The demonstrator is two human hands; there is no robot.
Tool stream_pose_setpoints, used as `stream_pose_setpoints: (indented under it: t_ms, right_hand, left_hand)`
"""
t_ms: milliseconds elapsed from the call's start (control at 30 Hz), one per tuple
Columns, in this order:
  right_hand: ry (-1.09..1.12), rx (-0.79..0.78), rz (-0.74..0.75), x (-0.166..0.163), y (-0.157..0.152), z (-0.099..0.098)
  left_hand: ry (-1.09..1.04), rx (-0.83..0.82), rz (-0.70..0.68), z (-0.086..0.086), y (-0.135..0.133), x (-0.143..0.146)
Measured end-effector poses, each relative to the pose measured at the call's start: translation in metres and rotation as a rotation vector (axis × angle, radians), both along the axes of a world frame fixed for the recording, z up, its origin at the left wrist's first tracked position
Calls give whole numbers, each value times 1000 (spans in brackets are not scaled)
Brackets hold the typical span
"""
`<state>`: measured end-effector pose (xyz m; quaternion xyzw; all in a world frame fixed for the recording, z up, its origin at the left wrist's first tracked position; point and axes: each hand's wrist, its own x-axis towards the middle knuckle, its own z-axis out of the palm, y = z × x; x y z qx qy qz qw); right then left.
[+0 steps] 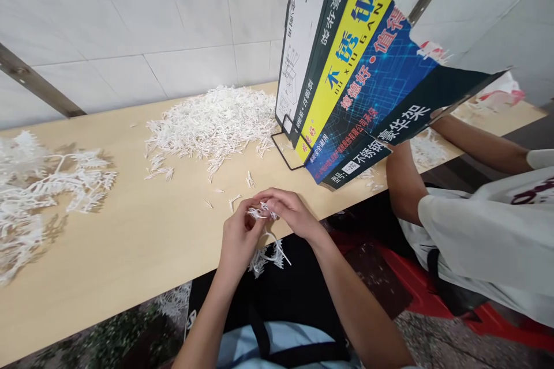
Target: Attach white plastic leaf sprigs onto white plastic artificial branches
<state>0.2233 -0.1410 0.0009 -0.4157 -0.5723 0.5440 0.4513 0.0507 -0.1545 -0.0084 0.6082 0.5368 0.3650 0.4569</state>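
My left hand [242, 230] and my right hand [292, 210] meet at the table's front edge, fingers closed around a white plastic sprig [262, 211]. Its branching lower part [270, 253] hangs below my hands over my dark lap. The fingers partly hide the bit between them. Just beyond my hands, a few loose white pieces [250, 180] lie on the tabletop [164, 242]. Behind these is a broad heap of small white pieces [216, 124].
Larger white branched sprigs [73, 176] are piled at the left. A printed cardboard divider [346, 81] stands upright at the right, held by a black wire stand [289, 150]. Past it, a co-worker's arms [404, 179] reach behind the cardboard. Tiled wall [182, 17] backs the table.
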Motion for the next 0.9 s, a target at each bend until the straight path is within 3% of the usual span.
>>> stream_pose_setpoints:
  t_ms: [167,367,533,733,800,900]
  right_hand:
    - [-32,-42,4,-3,0,-6]
    - [73,-83,-111,-6,1,-16]
    - [6,-37,-300,-8,1,-27]
    - [41,43,-640,-2,17,-33]
    - [-50,131,-594,-2,18,-28]
    - [-162,250,-405,-3,11,-14]
  left_hand:
    - [-118,-34,54,-6,0,-5]
    - [-47,-15,34,-6,0,-4]
    - [54,3,-24,-5,2,-3]
    - [198,84,-75,-4,1,-5]
    - [164,69,-46,-4,1,-5]
    - [106,13,29,-4,1,-5]
